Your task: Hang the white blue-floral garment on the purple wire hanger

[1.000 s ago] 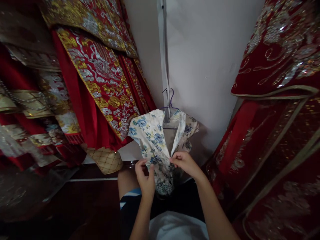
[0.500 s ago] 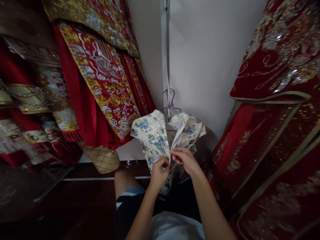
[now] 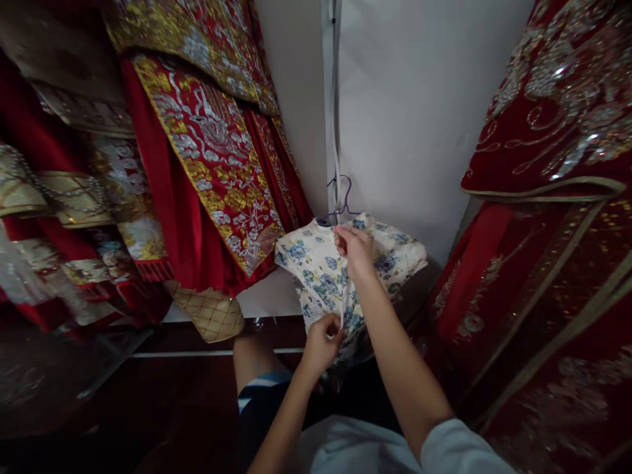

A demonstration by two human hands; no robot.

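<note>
A white floral dress (image 3: 320, 263) with blue flowers hangs in front of me on a purple hanger (image 3: 347, 194). A straight zipper seam (image 3: 344, 296) runs down its middle, and the edges are together along it. My right hand (image 3: 356, 249) is closed in a pinch at the neckline, at the top of the zipper; its fingers hide the pull. Lower down, my left hand (image 3: 326, 336) pinches the dress at the bottom of the seam, thumb and forefinger curled together. The lower part of the dress hangs in shadow between my legs.
Red garments with gold and silver embroidery (image 3: 212, 151) hang at the left. More beaded dark red garments (image 3: 553, 131) hang at the right. Behind the hanger is a pale wall (image 3: 405, 118) with a vertical strip (image 3: 332, 99). A quilted gold cloth (image 3: 210, 313) hangs low.
My right hand has moved up from the middle of the dress to the neckline, and the open V has closed. My left hand keeps its pinch low on the dress.
</note>
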